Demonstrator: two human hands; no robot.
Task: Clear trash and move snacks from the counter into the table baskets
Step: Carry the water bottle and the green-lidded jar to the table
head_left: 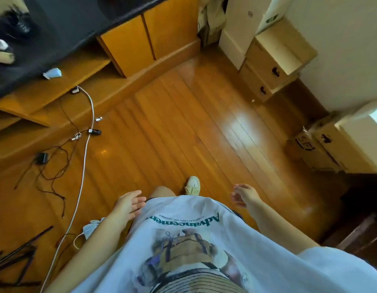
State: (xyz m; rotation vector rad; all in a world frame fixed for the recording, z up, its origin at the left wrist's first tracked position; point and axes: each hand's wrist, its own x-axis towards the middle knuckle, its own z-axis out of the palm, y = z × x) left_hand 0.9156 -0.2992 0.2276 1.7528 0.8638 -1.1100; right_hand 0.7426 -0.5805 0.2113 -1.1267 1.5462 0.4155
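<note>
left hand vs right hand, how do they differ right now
The left hand has fingers straight and together, lying against the white t-shirt; the right hand has fingers loosely curled and hangs clear of the shirt over the wooden floor. The left is sharp, the right blurred. Both are empty.

Wooden floor (183,123) with tangled cables (86,127) at left; cardboard boxes (274,66) (stacked) upper right.

White T-shirt (204,240) with teal lettering at the bottom centre; orange-brown wooden floor (162,123); black countertop (56,28) upper left; tan cardboard boxes (274,60) upper right.
</note>
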